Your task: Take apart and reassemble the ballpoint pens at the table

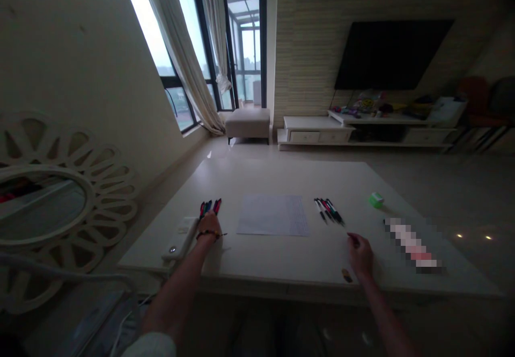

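**Dim living room lit by grey daylight from tall windows**

Dark-framed windows [179, 91] hung with cream curtains [177, 40] run along a plain cream wall [68, 67], and a glazed door [243, 40] at the far end opens onto a glass-roofed sunroom. A beige upholstered ottoman [247, 124] stands before it. On the woven-textured wall [314, 40], a black wall-mounted television [394, 55] hangs above a low white drawer cabinet [317, 132] crowded with small objects. A round mirror in a white petal-shaped frame [44, 206] stands at the left, and the polished tile floor [470, 212] reflects small spots of light.
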`<state>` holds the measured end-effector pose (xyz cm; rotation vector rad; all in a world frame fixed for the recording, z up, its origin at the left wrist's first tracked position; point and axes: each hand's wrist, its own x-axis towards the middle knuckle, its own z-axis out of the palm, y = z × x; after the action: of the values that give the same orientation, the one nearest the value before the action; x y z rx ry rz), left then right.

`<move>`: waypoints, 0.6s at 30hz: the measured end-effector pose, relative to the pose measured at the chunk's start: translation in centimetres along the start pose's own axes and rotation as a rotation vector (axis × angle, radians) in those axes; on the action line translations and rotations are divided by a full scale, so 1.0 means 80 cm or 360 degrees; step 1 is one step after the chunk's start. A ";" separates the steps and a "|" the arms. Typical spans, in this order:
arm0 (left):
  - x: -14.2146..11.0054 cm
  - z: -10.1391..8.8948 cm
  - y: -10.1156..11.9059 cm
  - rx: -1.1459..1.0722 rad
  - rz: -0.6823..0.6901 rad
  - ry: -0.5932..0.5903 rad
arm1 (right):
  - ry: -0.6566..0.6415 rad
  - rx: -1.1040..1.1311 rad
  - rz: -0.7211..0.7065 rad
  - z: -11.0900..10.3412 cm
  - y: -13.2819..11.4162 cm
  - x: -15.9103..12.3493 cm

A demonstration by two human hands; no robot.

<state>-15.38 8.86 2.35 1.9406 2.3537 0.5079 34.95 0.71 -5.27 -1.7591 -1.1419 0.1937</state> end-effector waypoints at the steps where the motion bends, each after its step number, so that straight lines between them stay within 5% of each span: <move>1: 0.001 -0.002 0.001 -0.0043 -0.0085 -0.0005 | -0.0001 0.0000 -0.0011 0.000 0.000 0.000; 6: 0.007 -0.024 0.006 -0.0449 -0.0516 -0.0036 | -0.0010 -0.0012 -0.0007 -0.005 -0.004 0.002; 12: -0.046 -0.019 0.065 -0.0930 -0.0396 -0.0198 | 0.0101 0.0131 0.0010 -0.004 -0.072 -0.035; 14: -0.089 -0.005 0.103 -0.1490 -0.0298 -0.0324 | -0.0328 0.0351 0.0061 0.010 -0.119 -0.073; 16: -0.133 0.009 0.140 -0.2119 -0.0229 -0.0557 | -0.0991 0.0616 0.0158 0.030 -0.169 -0.113; 18: -0.170 0.017 0.169 -0.2309 -0.0153 -0.0645 | -0.1320 0.0875 0.0306 0.047 -0.211 -0.143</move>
<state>0.62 -1.79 2.54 1.0244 1.0973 1.1796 16.31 -4.47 2.24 -1.2875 -1.2991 1.3174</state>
